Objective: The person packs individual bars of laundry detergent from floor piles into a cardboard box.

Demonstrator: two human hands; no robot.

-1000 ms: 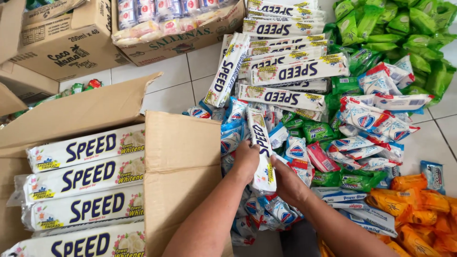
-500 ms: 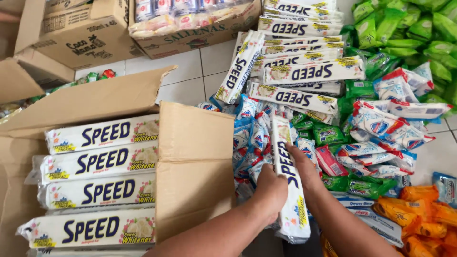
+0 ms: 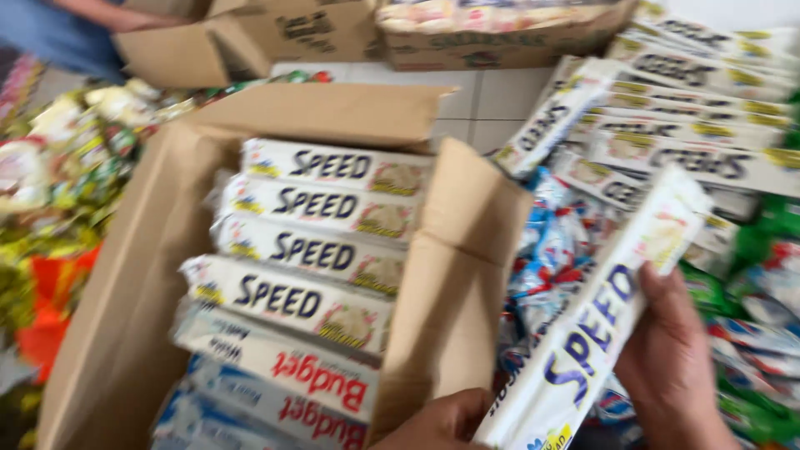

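Long white packet (image 3: 596, 321) sits at lower right of the frame, clasped between your two hands. Keep it level and line it up with the rows in the cardboard box (image 3: 454, 275) just left. Your right hand (image 3: 667, 367) wraps its far side, fingers closed; your left hand (image 3: 442, 425) grips its lower end.

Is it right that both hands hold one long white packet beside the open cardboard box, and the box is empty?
Not quite. The head view shows the left hand and right hand holding the long white packet beside the open cardboard box, but the box is not empty: it holds a row of similar long packets.
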